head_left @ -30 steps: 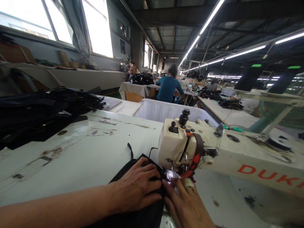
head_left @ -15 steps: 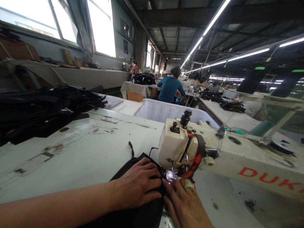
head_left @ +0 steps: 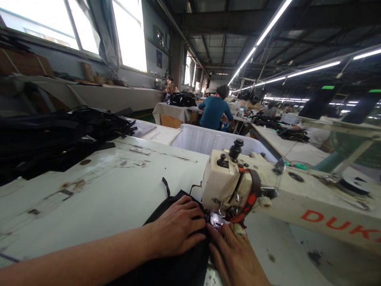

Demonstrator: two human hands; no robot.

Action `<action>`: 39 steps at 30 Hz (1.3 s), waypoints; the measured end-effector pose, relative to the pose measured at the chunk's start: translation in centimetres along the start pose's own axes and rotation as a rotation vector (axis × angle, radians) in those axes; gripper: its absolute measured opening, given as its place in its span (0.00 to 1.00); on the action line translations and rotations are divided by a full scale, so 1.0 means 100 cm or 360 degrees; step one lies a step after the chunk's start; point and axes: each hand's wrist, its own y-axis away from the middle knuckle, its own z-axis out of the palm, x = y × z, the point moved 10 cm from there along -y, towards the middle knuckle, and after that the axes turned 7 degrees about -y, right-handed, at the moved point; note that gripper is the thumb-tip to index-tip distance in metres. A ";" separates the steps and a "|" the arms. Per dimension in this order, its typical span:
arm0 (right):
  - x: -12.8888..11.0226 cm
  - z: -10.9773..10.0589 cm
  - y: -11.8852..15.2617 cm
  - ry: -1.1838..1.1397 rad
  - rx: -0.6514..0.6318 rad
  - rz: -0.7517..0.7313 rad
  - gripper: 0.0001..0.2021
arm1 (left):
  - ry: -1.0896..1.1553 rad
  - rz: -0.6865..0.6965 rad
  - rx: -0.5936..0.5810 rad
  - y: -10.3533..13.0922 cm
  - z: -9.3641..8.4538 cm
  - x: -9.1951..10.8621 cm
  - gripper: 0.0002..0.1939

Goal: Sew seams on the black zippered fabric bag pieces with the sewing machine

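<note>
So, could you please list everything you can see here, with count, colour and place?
black fabric piece: one, black, flat on the table under both hands
sewing machine: one, cream with red lettering, right of centre
table: one, white and scuffed, foreground
fabric pile: one, black, left of the table
bin: one, white, behind the machine
seated person: one, teal top, background, back turned
left hand: one, pressing flat on the fabric
right hand: one, fingers at the needle area

The tabletop [head_left: 113, 190] is off-white, scuffed and stained. On it lie a heap of black material [head_left: 56, 137] at the far left and a piece of black fabric [head_left: 178, 266] at the near edge. A cream sewing machine [head_left: 268, 190] stands on its right side.
</note>
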 end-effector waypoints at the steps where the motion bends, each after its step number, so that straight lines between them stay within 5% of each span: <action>1: 0.001 -0.001 -0.001 -0.0050 -0.0013 0.0045 0.17 | 0.0022 -0.0034 -0.0023 0.000 0.000 -0.001 0.07; 7: 0.008 -0.008 -0.008 -0.0336 -0.0145 0.0303 0.13 | 0.0270 -0.0255 -0.0326 0.028 -0.010 -0.003 0.31; 11: 0.008 -0.038 0.001 -0.0398 -0.0171 0.0559 0.11 | 0.0141 -0.0537 -0.0343 0.071 -0.035 -0.003 0.23; 14: -0.006 -0.043 0.037 -0.0598 -0.0359 0.0899 0.19 | -0.0039 -0.0791 -0.0314 0.109 -0.047 -0.004 0.17; 17: -0.047 -0.005 0.100 -0.1441 -0.0628 0.1393 0.26 | -0.0245 -0.0919 -0.0292 0.133 -0.052 -0.002 0.28; 19: -0.081 0.020 0.127 -0.1973 -0.0586 0.1512 0.27 | -0.0319 -0.0896 -0.0285 0.138 -0.054 0.005 0.28; 22: -0.103 0.044 0.145 -0.2317 -0.0221 0.1620 0.28 | -0.0394 -0.0759 -0.0197 0.132 -0.062 0.028 0.23; 25: -0.120 0.062 0.142 -0.2635 -0.0058 0.1649 0.30 | -0.0284 -0.0370 -0.0155 0.120 -0.062 0.071 0.21; 28: -0.135 0.069 0.130 -0.2995 0.0122 0.1627 0.30 | -0.0030 -0.0095 -0.0336 0.116 -0.046 0.102 0.17; 33: -0.151 0.082 0.123 -0.3266 0.0277 0.1755 0.29 | -0.0012 -0.0062 -0.0421 0.113 -0.028 0.106 0.13; 39: -0.145 0.084 0.127 -0.3236 0.0364 0.1855 0.25 | 0.0015 0.0041 -0.0143 0.110 -0.023 0.111 0.09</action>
